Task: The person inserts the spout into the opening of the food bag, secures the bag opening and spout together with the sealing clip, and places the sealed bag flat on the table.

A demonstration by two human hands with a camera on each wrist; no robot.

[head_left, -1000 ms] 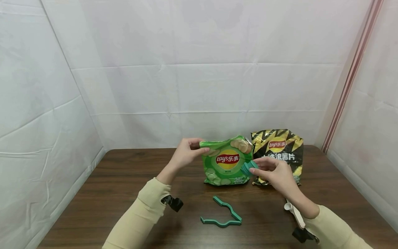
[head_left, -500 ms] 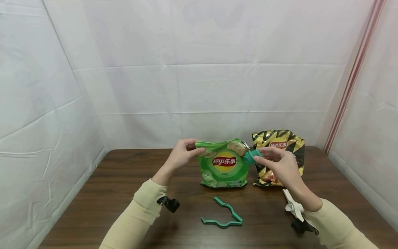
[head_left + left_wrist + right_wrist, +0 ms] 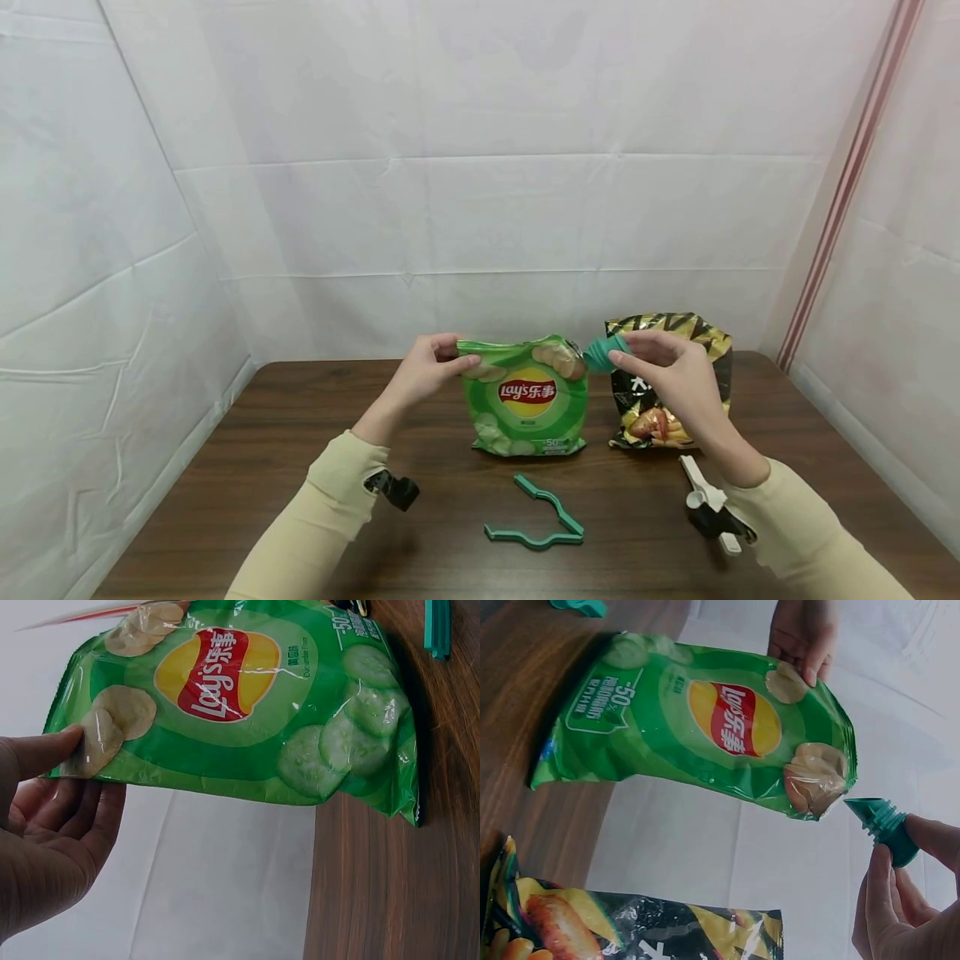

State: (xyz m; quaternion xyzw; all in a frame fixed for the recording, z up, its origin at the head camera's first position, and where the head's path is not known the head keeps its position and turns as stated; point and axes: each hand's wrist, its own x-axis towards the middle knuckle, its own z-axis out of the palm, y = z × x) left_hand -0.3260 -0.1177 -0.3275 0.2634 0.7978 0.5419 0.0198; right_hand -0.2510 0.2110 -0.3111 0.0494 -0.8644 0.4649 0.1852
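Note:
My left hand [image 3: 427, 371] pinches the upper left corner of a green Lay's chip bag [image 3: 528, 429], thumb on the front and fingers behind. The bag stands upright, its base at the tabletop. In the right wrist view its other top corner [image 3: 815, 796] looks cut or torn. My right hand [image 3: 675, 371] pinches a teal threaded spout [image 3: 885, 823] between thumb and fingers. The spout's slanted, pointed tip faces that corner, close to it. On the table in front of the bag lies a teal hinged bag clip [image 3: 551, 537], spread in a V.
A black and yellow Lay's bag [image 3: 648, 417] stands behind my right hand, partly hidden by it. A white clip with a round spout [image 3: 697, 487] lies under my right wrist. White sheeting [image 3: 480, 217] surrounds the brown wooden table [image 3: 300, 425].
My left hand has drawn the green bag left and slightly nearer. The spout in my right hand has risen from in front of the bag's right side to beside its upper right corner.

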